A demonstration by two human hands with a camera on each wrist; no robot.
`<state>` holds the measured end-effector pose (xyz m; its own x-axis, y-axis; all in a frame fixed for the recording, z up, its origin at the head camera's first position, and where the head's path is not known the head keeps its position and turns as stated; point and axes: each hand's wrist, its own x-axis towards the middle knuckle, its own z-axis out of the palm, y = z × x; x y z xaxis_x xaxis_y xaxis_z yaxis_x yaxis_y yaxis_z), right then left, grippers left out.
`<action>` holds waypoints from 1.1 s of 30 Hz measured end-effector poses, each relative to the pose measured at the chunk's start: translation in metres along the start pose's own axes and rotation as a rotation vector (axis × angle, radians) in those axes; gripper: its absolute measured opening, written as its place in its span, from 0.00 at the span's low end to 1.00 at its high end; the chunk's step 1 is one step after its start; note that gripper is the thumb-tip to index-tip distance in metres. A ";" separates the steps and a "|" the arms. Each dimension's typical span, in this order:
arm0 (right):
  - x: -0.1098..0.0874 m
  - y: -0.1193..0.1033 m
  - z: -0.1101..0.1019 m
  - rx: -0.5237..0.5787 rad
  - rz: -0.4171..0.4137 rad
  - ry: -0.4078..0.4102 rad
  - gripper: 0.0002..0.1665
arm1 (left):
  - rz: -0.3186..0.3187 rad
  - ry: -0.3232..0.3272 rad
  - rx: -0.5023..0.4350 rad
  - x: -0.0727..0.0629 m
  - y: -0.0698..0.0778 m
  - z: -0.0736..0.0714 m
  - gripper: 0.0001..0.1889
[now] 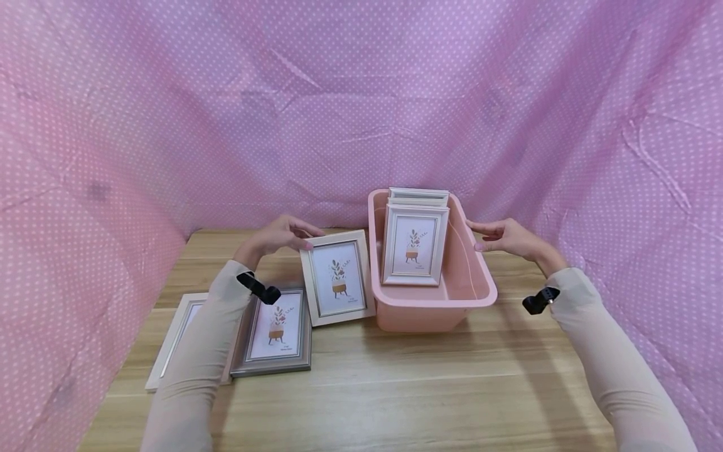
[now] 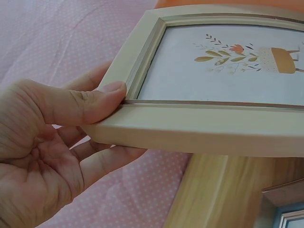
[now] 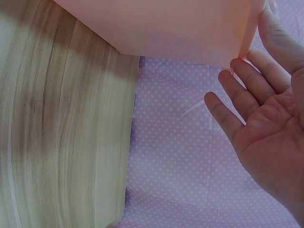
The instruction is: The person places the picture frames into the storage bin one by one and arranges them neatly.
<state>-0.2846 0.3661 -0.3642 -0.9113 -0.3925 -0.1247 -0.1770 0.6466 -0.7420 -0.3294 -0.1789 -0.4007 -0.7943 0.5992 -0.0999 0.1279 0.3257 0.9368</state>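
Left hand point(image 1: 282, 235) pinches the far-left corner of a tilted cream picture frame point(image 1: 339, 279), just left of the smooth pink plastic bin point(image 1: 437, 304). Right hand point(image 1: 508, 240), fingers loosely extended, touches its right rim. Print's caption point(image 1: 353, 300) too small to read.

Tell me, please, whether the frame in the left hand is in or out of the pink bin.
Out: the left hand pinches the cream frame beside the pink bin, while other frames sit inside.
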 end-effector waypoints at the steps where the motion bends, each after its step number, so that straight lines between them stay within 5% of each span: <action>1: 0.000 0.000 0.000 0.002 -0.001 0.001 0.38 | 0.005 0.006 -0.003 -0.001 0.001 -0.001 0.22; 22: 0.001 0.002 0.001 0.012 -0.011 0.008 0.38 | 0.051 0.140 0.030 -0.018 0.021 -0.028 0.22; 33: 0.001 0.004 0.001 0.017 -0.009 0.005 0.38 | 0.097 0.254 0.026 -0.024 0.044 -0.032 0.19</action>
<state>-0.2859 0.3675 -0.3678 -0.9116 -0.3950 -0.1143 -0.1794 0.6320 -0.7539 -0.3232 -0.2024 -0.3464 -0.9007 0.4270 0.0799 0.2228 0.2962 0.9288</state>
